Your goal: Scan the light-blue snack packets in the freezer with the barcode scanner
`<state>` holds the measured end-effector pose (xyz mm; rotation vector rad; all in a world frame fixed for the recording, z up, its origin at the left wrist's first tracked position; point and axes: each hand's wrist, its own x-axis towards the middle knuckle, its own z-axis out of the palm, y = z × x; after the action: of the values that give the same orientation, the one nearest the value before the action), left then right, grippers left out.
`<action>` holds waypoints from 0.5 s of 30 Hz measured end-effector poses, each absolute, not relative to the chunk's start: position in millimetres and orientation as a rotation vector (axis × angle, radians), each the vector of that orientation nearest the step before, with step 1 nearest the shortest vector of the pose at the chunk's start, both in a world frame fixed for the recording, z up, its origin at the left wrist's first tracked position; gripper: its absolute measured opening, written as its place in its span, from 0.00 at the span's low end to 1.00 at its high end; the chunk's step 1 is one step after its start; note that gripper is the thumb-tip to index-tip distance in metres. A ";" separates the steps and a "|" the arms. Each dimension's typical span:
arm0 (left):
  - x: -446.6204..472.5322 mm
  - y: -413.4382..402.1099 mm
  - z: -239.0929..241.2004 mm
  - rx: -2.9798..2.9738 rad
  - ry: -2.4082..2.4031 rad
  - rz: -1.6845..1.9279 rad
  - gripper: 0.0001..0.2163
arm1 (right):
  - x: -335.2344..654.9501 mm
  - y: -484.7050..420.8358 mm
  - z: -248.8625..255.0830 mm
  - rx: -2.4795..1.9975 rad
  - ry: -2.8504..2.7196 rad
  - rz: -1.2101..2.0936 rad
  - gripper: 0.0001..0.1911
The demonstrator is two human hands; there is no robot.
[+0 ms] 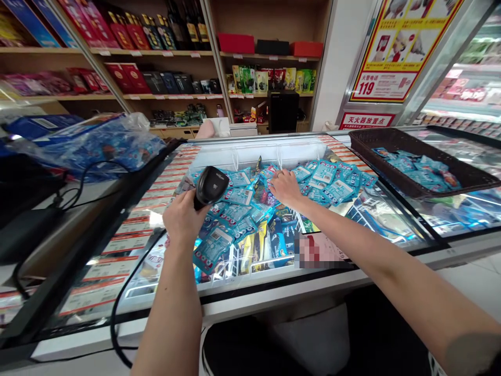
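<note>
My left hand (pixel 183 216) is closed round the handle of a black barcode scanner (pixel 211 186), held over the open chest freezer (pixel 274 284); its black cord (pixel 125 292) hangs down over the freezer's front. My right hand (pixel 284 186) reaches into the freezer and rests, fingers curled, on the heap of blue ice-cream packets (pixel 329 180). I cannot make out whether it grips one. More blue packets (pixel 230 219) and other wrapped bars lie below the scanner.
A dark brown basket (pixel 368 146) with several blue packets sits on the freezer's glass lid at the right. At the left lies a plastic bag of blue goods (pixel 97 143). Shelves of boxed goods (pixel 156 52) stand behind. A refrigerated case (pixel 465 78) is at far right.
</note>
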<state>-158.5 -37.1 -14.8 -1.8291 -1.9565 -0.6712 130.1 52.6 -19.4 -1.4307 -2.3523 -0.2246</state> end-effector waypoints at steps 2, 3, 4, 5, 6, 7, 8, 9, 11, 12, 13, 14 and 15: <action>-160.1 -36.1 -15.2 -1.836 -1.968 -0.678 0.21 | 120.8 53.7 -21.7 -1.336 -2.404 -0.156 0.17; -160.6 -35.6 -15.1 -1.842 -1.969 -0.675 0.20 | 115.9 54.4 -23.2 -1.272 -2.437 -0.104 0.18; -160.9 -35.4 -14.8 -1.848 -1.967 -0.670 0.20 | 110.8 55.2 -24.7 -1.205 -2.467 -0.047 0.19; -161.1 -35.4 -14.6 -1.848 -1.965 -0.666 0.20 | 105.9 55.9 -26.4 -1.141 -2.491 0.007 0.20; -161.3 -35.6 -14.5 -1.845 -1.963 -0.664 0.19 | 101.3 56.6 -28.0 -1.081 -2.511 0.049 0.20; -161.4 -36.0 -14.5 -1.841 -1.961 -0.665 0.19 | 97.2 57.4 -29.6 -1.029 -2.531 0.074 0.20; -161.5 -36.6 -14.6 -1.835 -1.961 -0.669 0.19 | 93.9 58.4 -31.0 -0.992 -2.547 0.081 0.20; -161.5 -37.2 -14.7 -1.827 -1.962 -0.675 0.19 | 91.3 59.7 -32.2 -0.974 -2.556 0.076 0.20; -161.4 -38.2 -15.0 -1.799 -1.973 -0.691 0.19 | 88.3 63.5 -34.0 -0.982 -2.557 0.055 0.20; -161.4 -38.6 -15.1 -1.784 -1.978 -0.697 0.20 | 87.7 65.9 -34.5 -1.002 -2.546 0.046 0.20; -161.3 -38.9 -15.2 -1.772 -1.984 -0.701 0.20 | 87.5 68.4 -34.7 -1.020 -2.530 0.047 0.21; -161.2 -39.0 -15.2 -1.764 -1.988 -0.701 0.20 | 87.5 70.7 -34.7 -1.024 -2.513 0.056 0.21; -161.2 -39.0 -15.2 -1.760 -1.991 -0.699 0.20 | 87.6 72.6 -34.6 -1.008 -2.504 0.074 0.22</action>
<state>-161.2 -39.0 -15.2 -1.7599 -1.9905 -0.6987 87.6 72.6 -34.6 -1.0083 -2.5043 0.0737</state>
